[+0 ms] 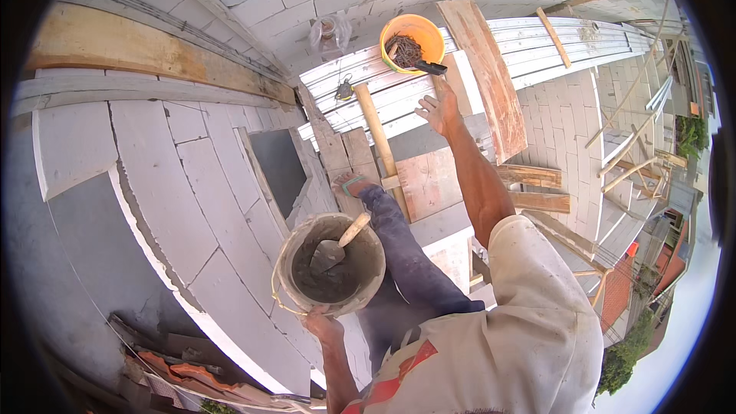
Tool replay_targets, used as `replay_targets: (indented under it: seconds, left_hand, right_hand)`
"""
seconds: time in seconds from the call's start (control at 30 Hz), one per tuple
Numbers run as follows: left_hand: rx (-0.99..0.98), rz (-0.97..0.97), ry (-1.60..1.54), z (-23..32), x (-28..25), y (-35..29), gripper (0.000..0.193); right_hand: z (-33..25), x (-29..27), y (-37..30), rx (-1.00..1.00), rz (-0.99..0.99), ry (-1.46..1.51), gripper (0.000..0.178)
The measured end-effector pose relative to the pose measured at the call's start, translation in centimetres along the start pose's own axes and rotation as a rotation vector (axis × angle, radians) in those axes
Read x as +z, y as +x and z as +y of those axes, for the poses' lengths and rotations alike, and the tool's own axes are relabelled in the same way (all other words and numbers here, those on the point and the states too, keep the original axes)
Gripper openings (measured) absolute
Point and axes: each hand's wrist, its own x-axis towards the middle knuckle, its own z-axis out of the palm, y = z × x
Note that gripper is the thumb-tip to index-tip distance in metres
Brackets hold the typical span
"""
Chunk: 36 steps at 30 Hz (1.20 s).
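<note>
Gripped a round, mortar-crusted bucket at its near side with the left hand, beside the dark-trousered leg, with a wood-handled trowel in gritty grey mortar, and held the right hand, loosely spread, just below a black tool end at a smooth orange bucket!

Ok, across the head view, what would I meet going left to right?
Yellowish wooden beam, grey mortar bucket, orange bucket, wide reddish plank, short wood strip, upper green bush.
</note>
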Motion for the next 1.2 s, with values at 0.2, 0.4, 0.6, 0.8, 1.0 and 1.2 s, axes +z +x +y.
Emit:
replay_targets:
  seconds: [0.2,0.4,0.6,0.8,1.0,1.2]
  left_hand:
    - [-0.132,0.211,-0.221,6.7,-15.8,-24.6,0.002]
    - [-0.541,0.457,-0.995,15.6,-16.0,-30.8,0.021]
    - [-0.427,0.516,-1.051,16.8,-16.8,-27.9,0.041]
    - [-0.306,0.488,-0.954,14.0,-18.5,-27.7,0.054]
    - [-0.197,0.478,-0.843,14.8,-19.4,-26.4,0.027]
    - [-0.097,0.521,-0.813,12.8,-18.8,-25.3,0.019]
  right_hand:
    - [5.1,-7.2,-43.8,-0.515,-0.827,-1.546,0.058]
    - [13.5,-11.8,-57.1,-1.522,-1.256,-1.982,0.033]
    - [15.1,-7.3,-55.9,-1.515,-1.481,-2.208,0.023]
    - [13.5,-5.9,-62.2,-1.463,-1.373,-2.269,0.028]
    - [15.9,-6.5,-60.0,-1.947,-1.165,-2.101,0.03]
    - [18.2,-10.7,-59.1,-1.815,-1.37,-2.39,0.02]
